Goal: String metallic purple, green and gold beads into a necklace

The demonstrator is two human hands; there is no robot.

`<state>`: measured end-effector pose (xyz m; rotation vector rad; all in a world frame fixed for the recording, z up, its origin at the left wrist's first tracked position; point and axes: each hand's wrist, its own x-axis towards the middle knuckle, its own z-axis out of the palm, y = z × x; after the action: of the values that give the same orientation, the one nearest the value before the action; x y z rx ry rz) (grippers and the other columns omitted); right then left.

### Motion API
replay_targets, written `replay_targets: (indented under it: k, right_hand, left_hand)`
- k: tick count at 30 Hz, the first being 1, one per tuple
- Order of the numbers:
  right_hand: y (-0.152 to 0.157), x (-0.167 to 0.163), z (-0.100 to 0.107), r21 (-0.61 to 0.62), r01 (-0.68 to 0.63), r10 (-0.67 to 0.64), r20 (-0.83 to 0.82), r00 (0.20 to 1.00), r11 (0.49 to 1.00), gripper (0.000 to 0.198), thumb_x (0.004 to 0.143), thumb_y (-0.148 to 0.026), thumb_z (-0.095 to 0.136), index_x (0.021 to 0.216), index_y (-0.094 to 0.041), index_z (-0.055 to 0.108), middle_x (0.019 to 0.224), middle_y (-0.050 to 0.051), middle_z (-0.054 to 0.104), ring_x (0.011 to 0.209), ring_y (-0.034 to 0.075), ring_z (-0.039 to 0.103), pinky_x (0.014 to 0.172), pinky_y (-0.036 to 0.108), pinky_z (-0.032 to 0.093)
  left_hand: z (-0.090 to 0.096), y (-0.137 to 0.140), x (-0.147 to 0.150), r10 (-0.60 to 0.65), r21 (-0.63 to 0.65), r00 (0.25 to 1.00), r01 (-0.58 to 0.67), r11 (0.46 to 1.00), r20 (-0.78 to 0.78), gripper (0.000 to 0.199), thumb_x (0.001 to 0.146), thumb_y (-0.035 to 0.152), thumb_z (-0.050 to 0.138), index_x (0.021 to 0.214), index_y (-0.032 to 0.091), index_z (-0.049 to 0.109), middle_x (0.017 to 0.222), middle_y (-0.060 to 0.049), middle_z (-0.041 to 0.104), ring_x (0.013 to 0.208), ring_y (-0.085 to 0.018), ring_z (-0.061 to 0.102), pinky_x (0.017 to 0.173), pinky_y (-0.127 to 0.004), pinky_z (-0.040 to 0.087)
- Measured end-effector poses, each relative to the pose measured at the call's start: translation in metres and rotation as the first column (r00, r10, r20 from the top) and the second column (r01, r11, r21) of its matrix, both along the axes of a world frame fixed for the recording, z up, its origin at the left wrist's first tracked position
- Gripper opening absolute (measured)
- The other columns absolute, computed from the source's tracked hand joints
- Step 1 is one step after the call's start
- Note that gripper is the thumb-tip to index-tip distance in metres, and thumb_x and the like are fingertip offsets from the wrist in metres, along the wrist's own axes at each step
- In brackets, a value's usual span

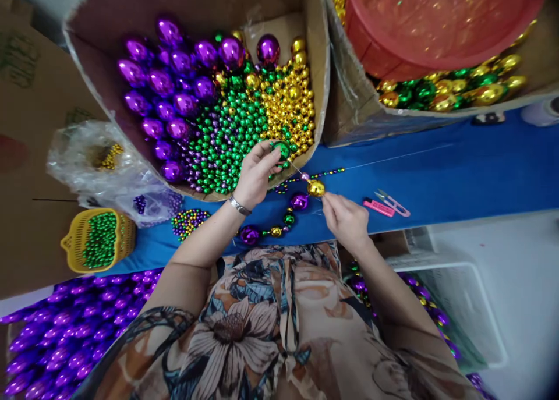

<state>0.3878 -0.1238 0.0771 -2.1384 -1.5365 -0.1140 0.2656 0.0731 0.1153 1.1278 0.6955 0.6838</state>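
Floral fabric point(271, 324) on the person's lap and chest fills the bottom of the view, with both bare forearms reaching forward over it. Left hand point(257, 173), a bracelet point(239, 205) at its wrist, has its grip pinched together on a green bead point(282, 150) at the front edge of a cardboard box point(91, 56). Right hand point(346, 218) is closed on a thin thread just beside a gold bead point(315, 187), its fingertips touching or nearly touching that bead; a small purple bead sits on the thread between the two hands. From the gold bead a partly strung bead strand point(279, 216) of purple, green and gold balls curves down across the blue bench point(458, 173) toward the person's body.

Inside the cardboard box lie large purple ornaments point(161, 85) on the left, small green beads point(227, 132) in the middle and small gold beads point(290, 106) on the right. A pink thread snip point(386, 205) lies on the bench to the right of the right hand, well apart from it. A yellow basket point(72, 245) holding green beads sits at the far left, near a crumpled plastic bag point(87, 155). A second box at upper right holds a red basin point(437, 21) above more gold and green beads. Purple bulbs point(65, 330) are heaped at lower left.
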Motion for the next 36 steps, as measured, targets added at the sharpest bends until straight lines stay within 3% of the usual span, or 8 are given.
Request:
replay_targets:
  k: [3, 6, 12, 16, 20, 24, 30, 36]
  right_hand:
    - [-0.002, 0.000, 0.001, -0.026, 0.010, -0.010, 0.013, 1.000, 1.000, 0.031, 0.099, -0.030, 0.041, 0.097, -0.019, 0.070, 0.071, 0.003, 0.068, 0.064, 0.012, 0.057, 0.061, 0.024, 0.035]
    - [-0.003, 0.000, 0.003, -0.040, 0.002, -0.002, -0.009, 1.000, 0.999, 0.031, 0.099, -0.030, 0.041, 0.096, -0.019, 0.069, 0.071, 0.003, 0.067, 0.064, 0.012, 0.057, 0.061, 0.024, 0.034]
    - [0.000, -0.003, 0.005, -0.042, -0.003, 0.001, -0.049, 0.999, 0.999, 0.032, 0.099, -0.032, 0.039, 0.095, -0.018, 0.068, 0.071, 0.003, 0.067, 0.064, 0.012, 0.058, 0.062, 0.024, 0.035]
    - [0.003, -0.005, 0.003, -0.030, -0.006, 0.003, -0.090, 0.996, 1.000, 0.032, 0.100, -0.031, 0.038, 0.097, -0.018, 0.066, 0.076, 0.004, 0.069, 0.067, 0.013, 0.061, 0.063, 0.024, 0.038]
    - [0.002, -0.006, 0.003, -0.030, -0.003, -0.003, -0.199, 0.980, 1.000, 0.029, 0.100, -0.034, 0.039, 0.110, -0.017, 0.060, 0.083, 0.005, 0.070, 0.070, 0.015, 0.063, 0.064, 0.025, 0.042]
    - [-0.001, -0.004, 0.002, -0.018, -0.082, 0.074, -0.271, 0.960, 0.996, 0.028, 0.100, -0.029, 0.035, 0.112, -0.017, 0.058, 0.092, 0.008, 0.068, 0.084, 0.018, 0.064, 0.075, 0.028, 0.048]
    - [-0.011, 0.000, -0.012, 0.024, -0.013, 0.019, -0.247, 0.969, 1.000, 0.027, 0.098, -0.031, 0.042, 0.110, -0.021, 0.065, 0.092, 0.008, 0.061, 0.080, 0.016, 0.061, 0.073, 0.027, 0.050]
    - [-0.033, 0.002, -0.022, 0.041, -0.052, 0.062, -0.268, 0.961, 0.998, 0.025, 0.096, -0.030, 0.047, 0.105, -0.020, 0.068, 0.088, 0.008, 0.064, 0.081, 0.018, 0.062, 0.077, 0.030, 0.052]
  left_hand:
    - [-0.004, 0.002, -0.002, 0.024, 0.248, 1.000, -0.021, 0.968, -0.012, 0.034, 0.074, 0.044, 0.078, 0.100, 0.024, 0.066, 0.080, 0.001, 0.059, 0.077, -0.011, 0.061, 0.064, -0.022, 0.050]
    - [-0.007, 0.003, -0.004, 0.001, 0.345, 1.000, 0.008, 0.939, -0.025, 0.035, 0.076, 0.044, 0.077, 0.102, 0.024, 0.065, 0.079, 0.001, 0.057, 0.081, -0.013, 0.063, 0.069, -0.025, 0.053]
    - [-0.005, -0.005, -0.008, -0.176, 0.127, 0.983, 0.182, 0.975, -0.054, 0.036, 0.082, 0.042, 0.070, 0.112, 0.025, 0.058, 0.095, -0.001, 0.062, 0.086, -0.015, 0.069, 0.076, -0.030, 0.058]
    - [-0.004, -0.014, -0.008, -0.219, 0.035, 0.973, 0.221, 0.975, -0.067, 0.034, 0.086, 0.041, 0.064, 0.114, 0.025, 0.055, 0.097, -0.001, 0.064, 0.089, -0.014, 0.070, 0.082, -0.030, 0.058]
    - [-0.006, -0.016, -0.009, -0.201, 0.035, 0.974, 0.206, 0.978, -0.108, 0.034, 0.086, 0.040, 0.063, 0.115, 0.024, 0.054, 0.100, -0.001, 0.065, 0.093, -0.015, 0.070, 0.083, -0.029, 0.058]
    - [-0.007, -0.019, -0.011, -0.175, 0.035, 0.978, 0.180, 0.983, -0.112, 0.033, 0.086, 0.039, 0.063, 0.114, 0.024, 0.054, 0.102, -0.001, 0.064, 0.094, -0.014, 0.069, 0.083, -0.030, 0.057]
    - [-0.013, -0.050, -0.011, -0.001, -0.016, 1.000, 0.001, 1.000, 0.028, 0.032, 0.080, 0.035, 0.071, 0.106, 0.023, 0.058, 0.104, -0.003, 0.063, 0.094, -0.015, 0.066, 0.082, -0.033, 0.057]
    - [-0.024, -0.085, -0.014, 0.089, -0.219, 0.990, -0.064, 0.974, 0.107, 0.041, 0.071, 0.038, 0.081, 0.103, 0.022, 0.060, 0.096, -0.002, 0.063, 0.087, -0.015, 0.066, 0.080, -0.032, 0.057]
